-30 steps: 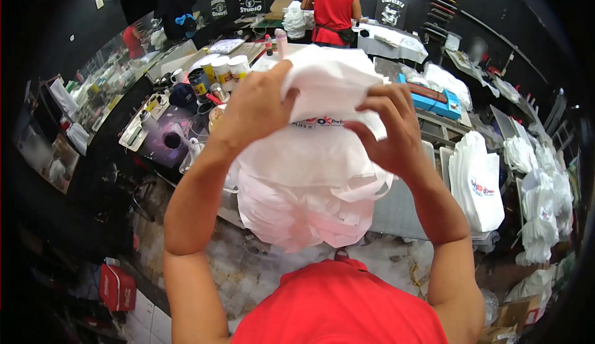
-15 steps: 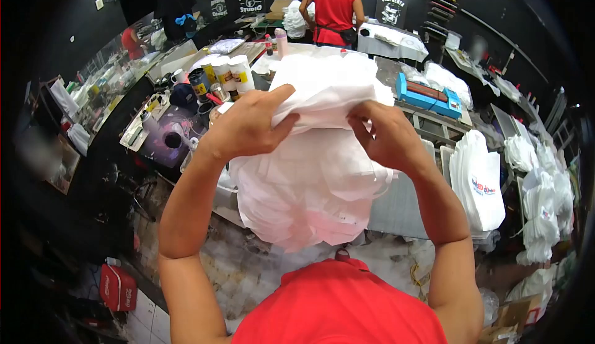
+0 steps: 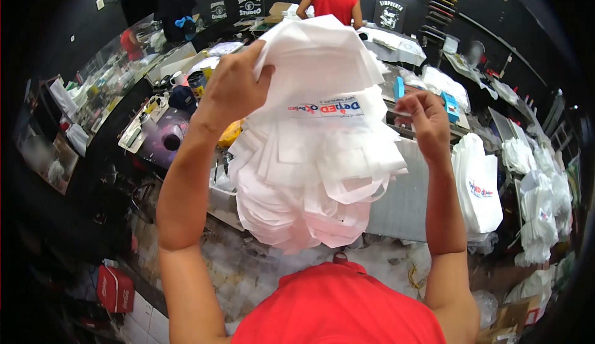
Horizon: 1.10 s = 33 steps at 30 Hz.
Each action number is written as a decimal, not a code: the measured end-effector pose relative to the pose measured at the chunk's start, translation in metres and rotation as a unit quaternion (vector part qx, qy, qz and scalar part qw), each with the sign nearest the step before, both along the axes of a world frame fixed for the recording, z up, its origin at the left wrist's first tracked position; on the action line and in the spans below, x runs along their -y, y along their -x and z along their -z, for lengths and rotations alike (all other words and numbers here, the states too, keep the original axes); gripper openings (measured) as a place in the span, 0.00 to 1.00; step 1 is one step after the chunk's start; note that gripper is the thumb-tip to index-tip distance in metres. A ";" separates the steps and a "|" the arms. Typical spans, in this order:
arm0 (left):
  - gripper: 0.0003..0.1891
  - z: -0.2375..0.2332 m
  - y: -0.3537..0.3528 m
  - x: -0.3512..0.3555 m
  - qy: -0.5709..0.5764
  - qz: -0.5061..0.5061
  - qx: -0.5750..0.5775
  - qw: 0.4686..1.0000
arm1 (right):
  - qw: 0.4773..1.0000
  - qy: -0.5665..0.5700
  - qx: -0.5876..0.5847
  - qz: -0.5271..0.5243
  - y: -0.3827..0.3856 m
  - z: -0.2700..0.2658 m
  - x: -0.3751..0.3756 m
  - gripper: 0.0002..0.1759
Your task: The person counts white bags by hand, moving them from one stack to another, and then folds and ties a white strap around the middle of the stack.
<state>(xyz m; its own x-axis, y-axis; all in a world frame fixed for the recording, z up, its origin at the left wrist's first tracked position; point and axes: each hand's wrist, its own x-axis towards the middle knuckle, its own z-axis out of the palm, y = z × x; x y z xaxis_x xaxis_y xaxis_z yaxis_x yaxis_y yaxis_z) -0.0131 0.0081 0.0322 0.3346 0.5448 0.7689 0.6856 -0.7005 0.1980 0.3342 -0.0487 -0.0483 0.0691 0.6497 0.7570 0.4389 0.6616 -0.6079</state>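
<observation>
In the left grip, thin white bag, blue-red lettering below

Below the right fingers I can see a strip of grey worktable; a thick pile of white bags lies on that same table, lower than the left fingers. Well to the left of those fingers, a purple-patterned bench carries a dark cap.

A thin white bag, creased and raised aslant, fills the upper center of the frame, red-and-blue lettering below its fold; a fanned, layered white pile spreads beneath, handle loops drooping.
</observation>
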 end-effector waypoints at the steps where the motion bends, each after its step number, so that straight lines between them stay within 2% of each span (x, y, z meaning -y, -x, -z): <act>1: 0.15 -0.004 -0.001 0.002 -0.004 -0.003 -0.011 1.000 | 0.957 0.185 -0.166 -0.147 -0.010 0.011 -0.007 0.26; 2: 0.15 -0.003 -0.004 0.007 -0.008 0.000 -0.012 1.000 | 0.834 0.351 -0.318 -0.284 -0.019 0.017 -0.013 0.39; 3: 0.15 0.003 -0.006 0.018 -0.052 0.000 -0.054 0.997 | 0.806 0.431 -0.325 -0.242 -0.004 0.010 -0.010 0.57; 4: 0.15 0.011 -0.008 0.032 -0.094 0.002 -0.097 0.991 | 0.777 0.460 -0.347 -0.254 -0.002 0.014 -0.014 0.61; 6: 0.12 0.039 -0.011 0.073 -0.122 -0.008 -0.232 0.965 | 0.759 0.455 -0.392 -0.250 -0.007 0.032 -0.038 0.62; 7: 0.11 0.058 -0.015 0.088 -0.158 0.055 -0.243 0.955 | 0.753 0.431 -0.372 -0.330 -0.011 0.040 -0.047 0.62; 8: 0.09 0.077 -0.020 0.099 -0.192 0.118 -0.253 0.941 | 0.806 0.383 -0.333 -0.306 0.004 0.033 -0.041 0.61; 10: 0.08 0.102 -0.025 0.122 -0.138 0.173 -0.295 0.929 | 0.802 0.410 -0.339 -0.272 0.021 0.025 -0.032 0.54; 11: 0.08 0.110 -0.025 0.129 -0.138 0.170 -0.294 0.930 | 0.802 0.411 -0.336 -0.273 0.021 0.027 -0.035 0.54; 13: 0.08 0.121 -0.027 0.138 -0.122 0.139 -0.364 0.913 | 0.785 0.510 -0.297 -0.188 0.020 0.027 -0.040 0.45; 14: 0.08 0.122 -0.028 0.140 -0.120 0.136 -0.361 0.915 | 0.779 0.532 -0.307 -0.126 0.023 0.026 -0.044 0.36; 16: 0.10 0.121 -0.028 0.141 -0.123 0.173 -0.357 0.910 | 0.818 0.535 -0.194 -0.088 0.021 0.032 -0.053 0.30; 17: 0.17 0.122 -0.027 0.144 -0.068 0.193 -0.364 0.908 | 0.820 0.532 -0.193 -0.088 0.018 0.033 -0.058 0.30; 18: 0.17 0.117 -0.024 0.149 -0.071 0.193 -0.364 0.908 | 0.838 0.503 -0.191 -0.090 0.024 0.026 -0.055 0.28; 20: 0.32 0.103 -0.017 0.159 0.048 0.253 -0.296 0.920 | 0.857 0.471 -0.187 -0.094 0.033 0.011 -0.049 0.26; 21: 0.32 0.100 -0.008 0.156 0.046 0.251 -0.297 0.920 | 0.889 0.417 -0.162 -0.092 0.038 0.003 -0.045 0.26; 23: 0.45 0.087 0.024 0.134 0.177 0.255 -0.075 0.948 | 0.935 0.316 -0.103 -0.121 0.040 -0.022 -0.034 0.27; 24: 0.45 0.094 0.035 0.106 0.116 0.181 0.040 0.976 | 0.949 0.286 -0.096 -0.093 0.050 -0.048 -0.015 0.27; 25: 0.45 0.078 0.039 0.082 0.075 0.126 0.124 0.981 | 0.960 0.257 -0.089 -0.065 0.060 -0.071 0.005 0.27; 26: 0.47 0.079 0.050 0.043 0.066 0.068 0.169 0.981 | 0.967 0.230 -0.064 -0.094 0.051 -0.082 0.009 0.28; 27: 0.52 0.071 0.048 0.021 0.125 0.072 0.263 0.954 | 0.981 0.193 -0.022 -0.032 0.053 -0.102 0.027 0.27; 28: 0.57 0.072 0.050 -0.010 0.127 0.050 0.249 0.959 | 0.983 0.150 -0.047 -0.095 0.049 -0.116 0.038 0.26; 29: 0.58 0.065 0.042 -0.029 0.227 0.112 0.318 0.914 | 0.987 0.149 -0.019 -0.050 0.034 -0.127 0.045 0.25; 30: 0.60 0.059 0.028 -0.038 0.326 0.174 0.377 0.849 | 0.990 0.084 -0.066 -0.091 0.019 -0.129 0.047 0.23; 31: 0.60 0.053 0.014 -0.038 0.326 0.180 0.376 0.848 | 0.986 0.089 -0.097 -0.104 0.014 -0.141 0.066 0.26; 33: 0.58 0.037 -0.018 -0.032 0.428 0.408 0.353 0.725 | 0.984 0.056 -0.141 -0.089 -0.011 -0.143 0.089 0.30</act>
